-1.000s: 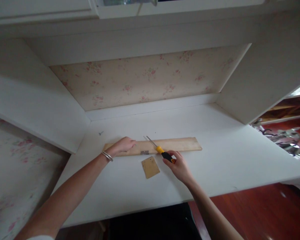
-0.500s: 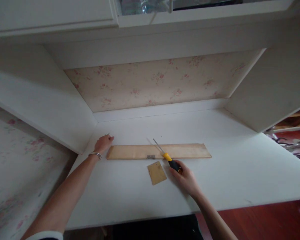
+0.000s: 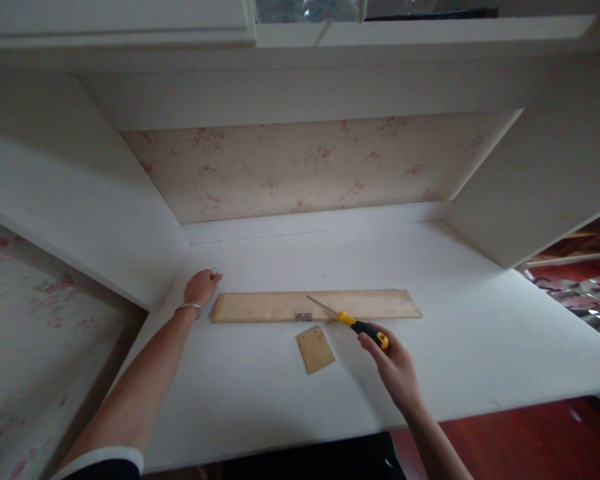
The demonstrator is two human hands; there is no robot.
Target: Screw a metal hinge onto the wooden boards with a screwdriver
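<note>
A long pale wooden plank (image 3: 260,307) lies flat on the white desk (image 3: 455,320), with a small metal hinge (image 3: 303,317) at its near edge. Just in front of it lies a small square wooden piece (image 3: 315,349). My right hand (image 3: 397,367) grips the black-and-yellow handle of a screwdriver (image 3: 353,321). Its shaft slants left over the plank, with the tip just right of the hinge. My left hand (image 3: 200,288), a bangle on its wrist, rests on the desk beyond the plank's left end. Its fingers curl over a spot where a tiny screw lay, and the screw is hidden.
White side panels wall the desk nook in on the left (image 3: 80,220) and right (image 3: 540,193), with flowered wallpaper (image 3: 300,167) at the back and a shelf overhead. Red wooden floor (image 3: 530,440) shows past the desk's front edge on the right.
My left hand left the plank and went back-left to the small screw. My right hand drew the screwdriver to the right and laid its shaft lower over the plank.
</note>
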